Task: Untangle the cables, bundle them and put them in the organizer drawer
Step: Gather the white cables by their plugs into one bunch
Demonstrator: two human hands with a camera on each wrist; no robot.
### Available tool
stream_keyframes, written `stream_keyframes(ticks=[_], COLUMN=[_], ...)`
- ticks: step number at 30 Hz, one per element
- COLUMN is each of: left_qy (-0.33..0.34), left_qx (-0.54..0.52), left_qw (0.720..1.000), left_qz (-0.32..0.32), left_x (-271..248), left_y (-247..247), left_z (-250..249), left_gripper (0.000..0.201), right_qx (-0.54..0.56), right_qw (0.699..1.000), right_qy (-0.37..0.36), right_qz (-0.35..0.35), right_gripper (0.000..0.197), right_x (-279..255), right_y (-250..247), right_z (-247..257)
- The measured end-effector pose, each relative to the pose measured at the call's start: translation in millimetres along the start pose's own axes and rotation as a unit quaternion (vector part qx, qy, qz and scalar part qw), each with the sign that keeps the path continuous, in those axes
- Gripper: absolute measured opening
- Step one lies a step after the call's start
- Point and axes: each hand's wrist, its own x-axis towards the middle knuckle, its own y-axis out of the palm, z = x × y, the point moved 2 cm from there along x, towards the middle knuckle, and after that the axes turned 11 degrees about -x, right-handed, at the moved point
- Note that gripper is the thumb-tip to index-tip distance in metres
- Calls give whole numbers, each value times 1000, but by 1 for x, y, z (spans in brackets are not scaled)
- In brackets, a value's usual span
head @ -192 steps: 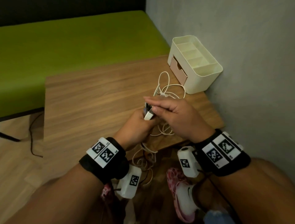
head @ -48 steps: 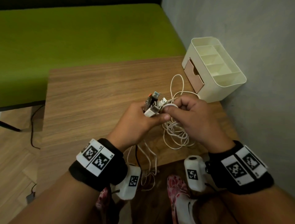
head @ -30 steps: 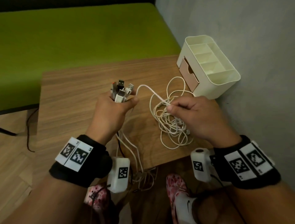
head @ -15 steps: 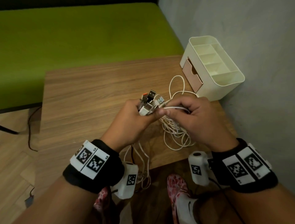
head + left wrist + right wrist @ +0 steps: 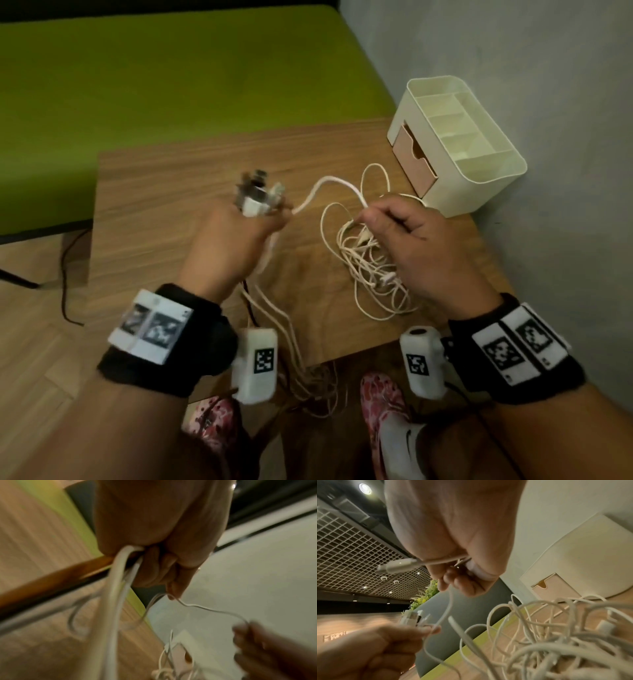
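My left hand (image 5: 270, 214) grips a bunch of cable plugs (image 5: 256, 195) that stick up out of the fist; their cords (image 5: 118, 588) trail down over the wooden table's (image 5: 164, 212) near edge. Further right, my right hand (image 5: 368, 217) pinches a white cable (image 5: 330, 180) that arcs between both hands. A tangle of white cables (image 5: 371, 270) lies on the table under the right hand. The cream organizer (image 5: 493, 174) stands at the far right corner, its pink drawer (image 5: 412, 159) facing the tangle. In the right wrist view a plug end (image 5: 397, 565) pokes out of the right hand (image 5: 453, 582).
A grey wall (image 5: 513, 51) runs close along the table's right side. A green bench (image 5: 171, 68) lies beyond the far edge. Cords hang in loops (image 5: 308, 380) off the near edge above my shoes (image 5: 387, 401). A dark cable (image 5: 65, 274) trails on the floor at left.
Half a second ago the hands were together over the tangle. My left hand has pulled away to the left with the plugs, and a length of white cable now spans between the hands.
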Motion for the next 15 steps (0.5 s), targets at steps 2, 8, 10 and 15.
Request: stream_keyframes(ticks=[2,8,10,15], left_qy=[49,156,148,80], left_qx=[73,25,21,-136], left_qw=[996,979,974,978], left_qz=[-12,129,169,138], left_x=[-6,-25,-26,-20], left_y=[13,42,46,39], left_z=[-2,-7,-6,-6], left_gripper=[4,35,31,10], right_qx=[-12,-73,-70,-77], right_qw=[1000,992,990,986], right_qy=[-10,-60,-77,-88], right_qz=[-8,87,93,121], right_gripper=[13,16,21,22], right_x=[2,-1,-3,-5], right_y=[-2,6,6,1], right_z=[0,-6,-2,7])
